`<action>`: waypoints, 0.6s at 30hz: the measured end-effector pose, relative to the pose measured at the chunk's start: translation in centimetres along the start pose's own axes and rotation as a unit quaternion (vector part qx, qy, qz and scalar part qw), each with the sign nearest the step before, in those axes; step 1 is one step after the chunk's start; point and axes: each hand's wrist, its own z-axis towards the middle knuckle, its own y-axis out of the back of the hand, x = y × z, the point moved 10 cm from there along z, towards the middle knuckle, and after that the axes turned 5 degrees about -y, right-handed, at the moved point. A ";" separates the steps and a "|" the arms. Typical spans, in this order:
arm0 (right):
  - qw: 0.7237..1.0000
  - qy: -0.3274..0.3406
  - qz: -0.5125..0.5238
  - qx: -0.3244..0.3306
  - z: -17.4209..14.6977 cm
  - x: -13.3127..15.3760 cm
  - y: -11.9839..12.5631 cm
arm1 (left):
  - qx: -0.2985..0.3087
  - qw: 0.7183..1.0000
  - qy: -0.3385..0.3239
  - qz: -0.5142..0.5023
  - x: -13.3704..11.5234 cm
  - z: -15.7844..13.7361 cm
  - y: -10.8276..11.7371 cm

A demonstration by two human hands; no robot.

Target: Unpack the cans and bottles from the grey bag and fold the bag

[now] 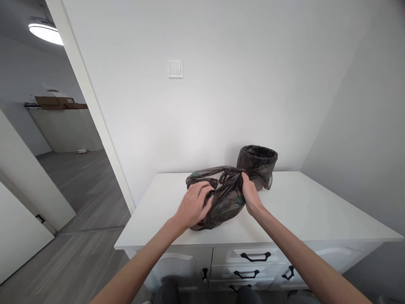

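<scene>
Bright, even daylight-white room; ceiling lamp (46,33) glowing top left, slightly blown out; soft shadows; wide-angle bending at the edges; forearms a touch blurred.

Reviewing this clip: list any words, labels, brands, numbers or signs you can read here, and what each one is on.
None can be read.
Black bag, held by the left hand and right hand: greenish patches, no legible print.
Lined bin: no label visible.
Wall switch: blank.
Cardboard boxes in the far room: too small and blurred to tell.
Drawers: plain, handles only.
</scene>
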 end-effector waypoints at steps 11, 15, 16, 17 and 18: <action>0.994 -0.014 0.110 0.006 -0.7 -0.6 -1.2 | 0.166 0.983 0.042 0.070 3.7 -3.8 -4.5; 0.984 -0.074 0.163 0.007 -0.7 -2.6 -1.5 | 0.159 0.982 0.078 0.069 5.3 -5.4 -2.5; 0.983 -0.079 0.168 0.009 -0.7 -2.9 -1.5 | 0.153 0.982 0.089 0.066 5.6 -5.7 -1.9; 0.982 -0.079 0.169 0.011 -0.7 -3.2 -1.4 | 0.148 0.982 0.097 0.063 5.9 -6.0 -1.5; 0.983 -0.076 0.167 0.011 -0.7 -3.3 -1.3 | 0.145 0.982 0.102 0.060 6.0 -6.3 -1.1</action>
